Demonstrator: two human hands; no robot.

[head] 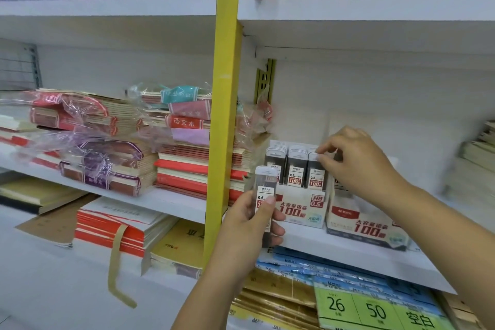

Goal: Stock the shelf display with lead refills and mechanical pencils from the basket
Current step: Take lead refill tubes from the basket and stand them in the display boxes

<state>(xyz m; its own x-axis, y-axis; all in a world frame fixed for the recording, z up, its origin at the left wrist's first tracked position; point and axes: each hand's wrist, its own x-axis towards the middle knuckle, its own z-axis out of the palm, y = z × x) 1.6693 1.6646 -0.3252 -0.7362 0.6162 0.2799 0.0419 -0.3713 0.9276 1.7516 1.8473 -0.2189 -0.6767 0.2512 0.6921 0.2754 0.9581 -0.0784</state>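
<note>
**LEAD REFILL CASES: SEATING IN THE DISPLAY BOX**

The left hand (pixel 251 220), lower centre of the frame, grips a spare case (pixel 265 190) of lead refills upright, thumb across its label. The likely purpose is to have the next unit ready beside the box. The right hand (pixel 356 161), centre right, pinches the top of the end case (pixel 315 169) between thumb and forefinger, probably to set it level with its row.

The row of cases (pixel 288 166) stands upright, three files across, in the display box (pixel 300 210), whose low front leaves the labels readable. Each case is slim and dark, with a pale cap and a white-and-red label marked 0.5.

A second display box (pixel 365 225) sits just right of the first, its contents hidden by the right wrist. Both rest on the white shelf (pixel 334 252). Left of the yellow upright (pixel 225 115), stacked exercise books (pixel 182 161) fill the neighbouring bay. No basket or mechanical pencil is in view.
</note>
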